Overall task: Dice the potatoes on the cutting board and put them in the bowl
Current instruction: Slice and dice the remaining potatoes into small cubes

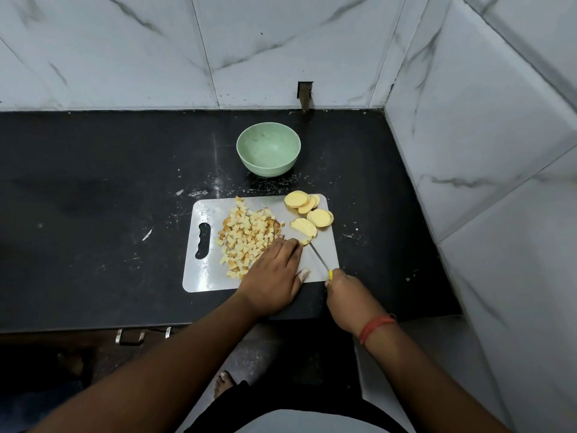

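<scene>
White marble-veined wall tiles (125, 51) are lining the corner behind and to the right of a black stone table (93, 182). A small dark notch (304, 94) is showing at the back wall's base. Speckled grey floor (259, 354) is lying below, with metal drawer handles (131, 336) under the table's edge.

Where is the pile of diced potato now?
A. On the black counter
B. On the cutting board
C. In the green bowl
B: the diced potato lies on the cutting board, while the green bowl behind it holds nothing.
</scene>
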Demonstrator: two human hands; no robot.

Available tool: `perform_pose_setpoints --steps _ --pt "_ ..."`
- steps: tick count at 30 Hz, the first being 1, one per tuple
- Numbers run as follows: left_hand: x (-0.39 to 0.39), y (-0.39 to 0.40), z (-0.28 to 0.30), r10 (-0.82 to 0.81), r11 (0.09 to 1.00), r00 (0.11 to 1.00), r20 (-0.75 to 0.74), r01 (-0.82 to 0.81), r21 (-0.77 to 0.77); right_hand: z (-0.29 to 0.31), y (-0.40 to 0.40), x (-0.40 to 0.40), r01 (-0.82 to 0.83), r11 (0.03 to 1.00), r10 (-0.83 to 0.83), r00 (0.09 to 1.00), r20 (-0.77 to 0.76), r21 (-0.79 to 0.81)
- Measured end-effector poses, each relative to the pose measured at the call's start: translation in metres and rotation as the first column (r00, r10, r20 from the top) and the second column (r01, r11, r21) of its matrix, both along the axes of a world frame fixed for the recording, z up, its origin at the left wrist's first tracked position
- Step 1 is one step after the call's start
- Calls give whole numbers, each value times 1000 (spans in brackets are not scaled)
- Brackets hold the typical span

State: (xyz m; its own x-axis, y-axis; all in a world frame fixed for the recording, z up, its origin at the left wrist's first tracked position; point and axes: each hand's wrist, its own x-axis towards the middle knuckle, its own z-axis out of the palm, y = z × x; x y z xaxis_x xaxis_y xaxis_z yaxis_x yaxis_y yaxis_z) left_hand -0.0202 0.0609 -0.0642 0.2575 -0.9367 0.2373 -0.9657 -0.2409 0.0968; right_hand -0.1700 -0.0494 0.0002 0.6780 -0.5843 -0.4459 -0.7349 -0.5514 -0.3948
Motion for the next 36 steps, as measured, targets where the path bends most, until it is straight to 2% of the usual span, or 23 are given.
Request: perform_pose_setpoints --steps 5,12,20,27,36 --pt "0 0 0 16 999 999 -37 -14 38 6 -3 12 -13 1000 13 994 -110 5" --pt "-1 -1 2 8 1000 1000 -13 -8 -7 4 -1 6 18 1000 -18 1000 -6 -14" --pt "-1 0 2 -4 1000 1000 -15 4 -23 3 -3 19 8 1000 -7 994 -110 13" --pt "-2 -1 2 -2 1000 1000 -15 2 -25 4 -8 9 -82 996 88 984 -153 46" --pt "-3 2 -1 26 997 999 29 -24 -68 14 -5 11 -21 1000 21 999 -29 -7"
